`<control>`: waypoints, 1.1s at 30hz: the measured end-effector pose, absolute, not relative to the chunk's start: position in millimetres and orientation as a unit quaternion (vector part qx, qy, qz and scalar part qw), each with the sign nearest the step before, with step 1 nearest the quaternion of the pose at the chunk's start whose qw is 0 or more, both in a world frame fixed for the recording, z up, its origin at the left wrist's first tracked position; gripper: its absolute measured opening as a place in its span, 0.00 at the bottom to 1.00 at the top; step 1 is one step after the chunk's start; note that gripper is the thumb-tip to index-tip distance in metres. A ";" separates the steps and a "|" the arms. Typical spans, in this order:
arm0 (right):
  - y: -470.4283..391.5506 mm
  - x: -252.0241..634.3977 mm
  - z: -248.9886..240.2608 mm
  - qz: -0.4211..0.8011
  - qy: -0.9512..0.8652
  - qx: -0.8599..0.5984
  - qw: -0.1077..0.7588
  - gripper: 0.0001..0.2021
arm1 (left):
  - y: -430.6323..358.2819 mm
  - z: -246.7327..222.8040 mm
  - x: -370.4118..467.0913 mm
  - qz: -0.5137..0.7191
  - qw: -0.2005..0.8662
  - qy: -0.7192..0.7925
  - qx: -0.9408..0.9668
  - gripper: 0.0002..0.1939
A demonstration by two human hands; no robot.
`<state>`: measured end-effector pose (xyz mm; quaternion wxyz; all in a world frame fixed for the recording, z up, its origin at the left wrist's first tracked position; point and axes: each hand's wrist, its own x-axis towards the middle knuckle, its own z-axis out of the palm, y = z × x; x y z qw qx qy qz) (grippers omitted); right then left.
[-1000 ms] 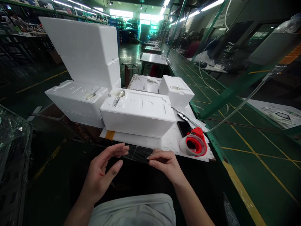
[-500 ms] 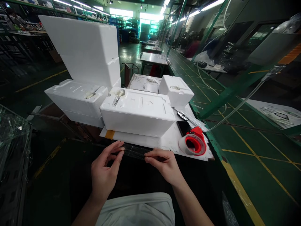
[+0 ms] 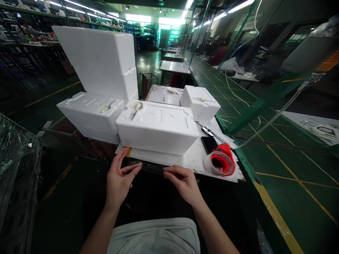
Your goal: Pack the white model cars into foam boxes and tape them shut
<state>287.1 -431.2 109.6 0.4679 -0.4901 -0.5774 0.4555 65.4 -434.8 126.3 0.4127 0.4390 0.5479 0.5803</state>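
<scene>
A strip of clear film or tape (image 3: 153, 168) stretches between my two hands, just in front of the table's near edge. My left hand (image 3: 119, 180) pinches its left end between thumb and a finger, with other fingers raised. The right end is pinched by my right hand (image 3: 184, 181). Behind the strip, a long white foam box (image 3: 156, 135) lies on the white-covered table (image 3: 190, 160), with a small clear-and-metal item (image 3: 136, 111) on its lid. To the right sits a red tape dispenser with a wide roll (image 3: 219, 163).
Another foam box (image 3: 90, 118) and a tall foam stack (image 3: 97, 60) stand left. A smaller foam box (image 3: 200, 104) is behind right. Near the dispenser lie a black phone (image 3: 209, 144) and a knife (image 3: 207, 131). A green post (image 3: 265, 98) slants at the right.
The fingers of my left hand have spread wider and one reaches higher, while its pinch stays on the strip. My right hand has barely moved. The whole view has shifted slightly.
</scene>
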 end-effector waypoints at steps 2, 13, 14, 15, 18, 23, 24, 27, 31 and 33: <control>-432.0 287.9 108.9 0.458 -0.576 -0.489 0.469 0.09 | -434.0 124.2 63.1 0.566 0.419 0.548 0.452 0.29; -434.5 290.8 106.6 0.445 -0.589 -0.492 0.462 0.09 | -429.7 120.9 56.7 0.551 0.459 0.528 0.455 0.14; -434.7 291.7 106.1 0.452 -0.584 -0.492 0.461 0.09 | -429.7 120.7 56.6 0.547 0.461 0.529 0.457 0.14; -434.9 292.7 105.7 0.461 -0.577 -0.492 0.461 0.09 | -430.0 120.6 56.7 0.542 0.462 0.530 0.460 0.13; -435.6 295.4 105.3 0.489 -0.547 -0.502 0.458 0.12 | -431.2 121.1 57.7 0.533 0.466 0.529 0.467 0.13; -436.4 294.7 106.7 0.508 -0.530 -0.503 0.455 0.15 | -431.7 123.2 57.3 0.543 0.483 0.517 0.453 0.14; -436.6 294.0 106.7 0.512 -0.531 -0.502 0.452 0.15 | -431.5 123.3 56.6 0.542 0.483 0.518 0.452 0.15; -437.5 292.6 105.5 0.518 -0.537 -0.500 0.440 0.15 | -430.6 122.6 53.9 0.535 0.481 0.525 0.455 0.16; -438.5 293.2 103.9 0.524 -0.542 -0.496 0.431 0.16 | -429.8 119.5 52.5 0.535 0.481 0.526 0.454 0.17; -438.4 294.2 105.0 0.537 -0.541 -0.485 0.429 0.17 | -429.6 117.6 52.3 0.535 0.485 0.526 0.448 0.17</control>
